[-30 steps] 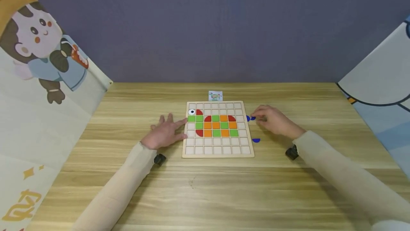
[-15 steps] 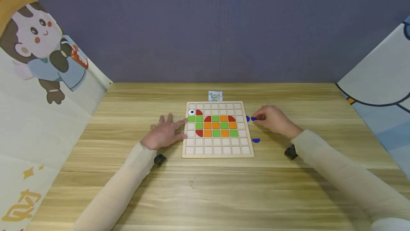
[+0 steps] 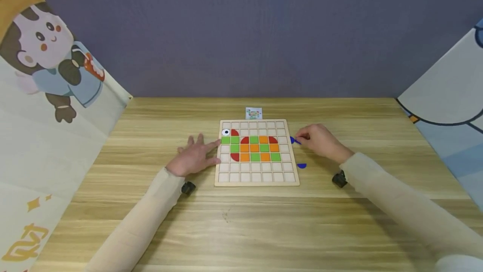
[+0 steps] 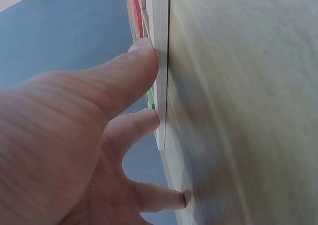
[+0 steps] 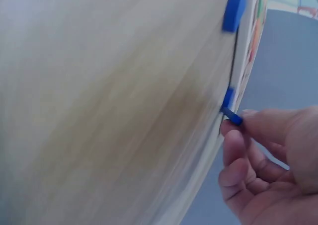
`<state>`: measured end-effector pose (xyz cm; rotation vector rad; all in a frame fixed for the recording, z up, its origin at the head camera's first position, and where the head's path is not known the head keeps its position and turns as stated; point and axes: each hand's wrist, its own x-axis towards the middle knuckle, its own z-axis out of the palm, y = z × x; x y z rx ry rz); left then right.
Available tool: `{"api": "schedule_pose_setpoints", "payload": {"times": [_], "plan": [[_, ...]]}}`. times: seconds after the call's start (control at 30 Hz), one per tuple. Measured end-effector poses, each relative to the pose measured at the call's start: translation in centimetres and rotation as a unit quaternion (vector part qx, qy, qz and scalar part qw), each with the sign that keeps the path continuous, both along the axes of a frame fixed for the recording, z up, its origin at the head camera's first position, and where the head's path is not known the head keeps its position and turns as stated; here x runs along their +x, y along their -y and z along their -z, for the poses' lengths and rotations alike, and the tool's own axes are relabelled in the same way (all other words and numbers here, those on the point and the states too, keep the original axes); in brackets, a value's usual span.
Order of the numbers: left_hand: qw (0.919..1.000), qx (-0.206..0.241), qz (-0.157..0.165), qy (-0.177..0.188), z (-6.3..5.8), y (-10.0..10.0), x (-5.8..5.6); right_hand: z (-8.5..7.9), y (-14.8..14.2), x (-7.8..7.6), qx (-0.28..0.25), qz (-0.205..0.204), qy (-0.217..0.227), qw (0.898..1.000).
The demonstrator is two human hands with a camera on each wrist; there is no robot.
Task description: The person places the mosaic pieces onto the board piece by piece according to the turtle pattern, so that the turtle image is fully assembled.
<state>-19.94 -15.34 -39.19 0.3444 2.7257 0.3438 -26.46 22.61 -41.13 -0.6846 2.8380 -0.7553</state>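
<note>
My left hand (image 3: 194, 156) lies with fingers spread, its thumb and index fingertips touching the left edge of a wooden grid board (image 3: 256, 182). In the left wrist view the thumb (image 4: 134, 63) presses that edge. Beyond the board's right edge, my right hand (image 3: 320, 140) pinches a small blue tile (image 5: 232, 116) between thumb and index finger, tilted up. A second blue tile (image 5: 229, 97) lies right beside it, against the board. Farther toward the front rests a blue half-round tile (image 3: 301, 166). Green, orange and red tiles and a white eye tile (image 3: 226, 132) fill several squares.
A small picture card (image 3: 253, 113) lies at the board's far edge. The wooden table (image 3: 241, 230) meets a dark wall (image 3: 264, 33) at the back. Printed panels with cartoon figures stand on the left and right sides.
My right hand has closed thumb and finger on a blue tile and shifted slightly left, tilting it up near the tile by the board. The left hand has stayed in place.
</note>
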Motion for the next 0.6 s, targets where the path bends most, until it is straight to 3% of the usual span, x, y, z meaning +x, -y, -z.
{"api": "schedule_pose_setpoints", "payload": {"times": [0.23, 0.37, 0.6], "plan": [[1.0000, -0.002, 0.004, -0.007, 0.1, 0.0, -0.1, -0.7, 1.9, 1.2, -0.017, -0.022, -0.032, 0.999], [1.0000, 0.001, 0.004, -0.008, 0.1, 0.1, -0.1, -0.6, 2.7, 1.3, -0.027, -0.042, -0.021, 0.999], [1.0000, 0.001, 0.002, -0.005, 0.3, 0.1, -0.1, -0.3, 3.1, 1.0, -0.022, -0.032, -0.012, 0.999]]}}
